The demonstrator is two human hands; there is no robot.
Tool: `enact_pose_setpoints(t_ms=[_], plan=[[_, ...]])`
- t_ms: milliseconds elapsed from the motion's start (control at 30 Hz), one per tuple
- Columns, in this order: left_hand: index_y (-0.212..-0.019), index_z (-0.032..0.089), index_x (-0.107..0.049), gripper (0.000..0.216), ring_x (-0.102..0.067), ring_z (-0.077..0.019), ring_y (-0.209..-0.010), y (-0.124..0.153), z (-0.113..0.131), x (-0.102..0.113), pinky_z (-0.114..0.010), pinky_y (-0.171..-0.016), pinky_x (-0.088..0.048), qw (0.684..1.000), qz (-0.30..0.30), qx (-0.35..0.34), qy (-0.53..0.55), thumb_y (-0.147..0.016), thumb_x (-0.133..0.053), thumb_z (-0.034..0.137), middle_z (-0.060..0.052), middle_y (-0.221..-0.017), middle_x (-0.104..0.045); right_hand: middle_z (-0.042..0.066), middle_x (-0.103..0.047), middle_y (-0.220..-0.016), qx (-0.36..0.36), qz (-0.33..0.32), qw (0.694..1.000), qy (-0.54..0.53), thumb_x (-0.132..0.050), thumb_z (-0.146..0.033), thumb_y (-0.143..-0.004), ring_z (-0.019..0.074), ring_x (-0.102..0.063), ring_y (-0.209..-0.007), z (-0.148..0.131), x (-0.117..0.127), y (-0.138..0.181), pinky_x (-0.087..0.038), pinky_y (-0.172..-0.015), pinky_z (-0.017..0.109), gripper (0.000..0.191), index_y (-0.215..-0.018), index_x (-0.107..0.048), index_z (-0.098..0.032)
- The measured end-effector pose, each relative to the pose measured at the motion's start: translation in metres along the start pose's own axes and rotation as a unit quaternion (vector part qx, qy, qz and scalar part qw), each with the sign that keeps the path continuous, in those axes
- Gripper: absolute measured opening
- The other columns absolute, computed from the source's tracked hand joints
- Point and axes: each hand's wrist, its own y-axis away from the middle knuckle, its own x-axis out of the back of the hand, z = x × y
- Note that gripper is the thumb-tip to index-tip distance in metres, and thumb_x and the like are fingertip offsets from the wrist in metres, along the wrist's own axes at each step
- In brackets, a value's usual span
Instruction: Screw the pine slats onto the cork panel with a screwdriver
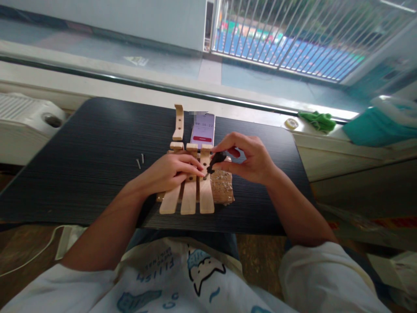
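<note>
A small assembly of pale wooden slats [188, 198] lies on the black table [91, 156], partly over a cork-like board [223, 187]. My left hand [169, 171] rests on the slats, fingers curled and pressing them down. Thumb and fingers of my right hand [250, 158] pinch a small black-handled screwdriver [215, 161], its tip down on the right-hand slat. A curved wooden piece [178, 121] stands behind the slats.
A phone [203, 130] showing a timer leans behind the slats. Two small screws [140, 161] lie to the left on the table. A radiator [26, 117] stands at left; green cloth [317, 120], a tape roll [291, 123] and a teal bag [378, 126] sit on the sill.
</note>
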Motion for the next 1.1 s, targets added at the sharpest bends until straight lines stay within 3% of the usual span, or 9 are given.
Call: enact_pose_setpoints(t_ms=[267,667,933,1100], plan=[[-0.099,0.024,-0.076,0.038,-0.066,-0.0145,-0.098,0.0003,-0.0011,-0.0004,-0.027,-0.092,-0.051,1.0,0.001,-0.005,-0.006,-0.085,-0.045,0.008,-0.002,-0.107,-0.072,-0.006,-0.053,-0.068,0.014,0.025,1.0,0.005,-0.073,-0.038,-0.078,0.0039,-0.04,-0.054,0.0006,-0.004,-0.0005,-0.039,-0.054,0.02,0.026,-0.085,-0.061,-0.017],[-0.1,0.024,-0.076,0.038,-0.065,-0.0142,-0.098,0.0004,-0.0015,-0.0008,-0.027,-0.092,-0.05,1.0,-0.004,0.001,-0.009,-0.086,-0.044,0.01,-0.002,-0.107,-0.072,-0.006,-0.054,-0.069,-0.018,0.043,0.998,0.031,-0.072,-0.039,-0.078,0.0045,-0.042,-0.055,0.0005,-0.0069,0.0012,-0.038,-0.054,0.021,0.028,-0.091,-0.057,-0.019],[-0.1,0.023,-0.076,0.037,-0.066,-0.0145,-0.098,0.001,-0.0001,-0.0003,-0.027,-0.091,-0.05,1.0,0.0,-0.004,-0.006,-0.086,-0.045,0.009,-0.002,-0.107,-0.072,-0.004,-0.059,-0.077,0.07,0.057,0.996,0.012,-0.073,-0.032,-0.079,0.0049,-0.049,-0.06,0.0077,-0.0091,0.0023,-0.042,-0.057,0.02,0.025,-0.092,-0.056,-0.019],[-0.099,0.024,-0.076,0.038,-0.065,-0.0137,-0.097,0.0005,-0.0002,-0.0001,-0.026,-0.092,-0.049,1.0,0.002,-0.013,-0.01,-0.085,-0.045,0.006,-0.002,-0.106,-0.072,-0.001,-0.061,-0.081,0.097,0.012,0.994,0.046,-0.065,-0.034,-0.086,0.0078,-0.055,-0.067,0.0062,-0.0024,0.0018,-0.046,-0.062,0.024,0.023,-0.101,-0.056,-0.019]])
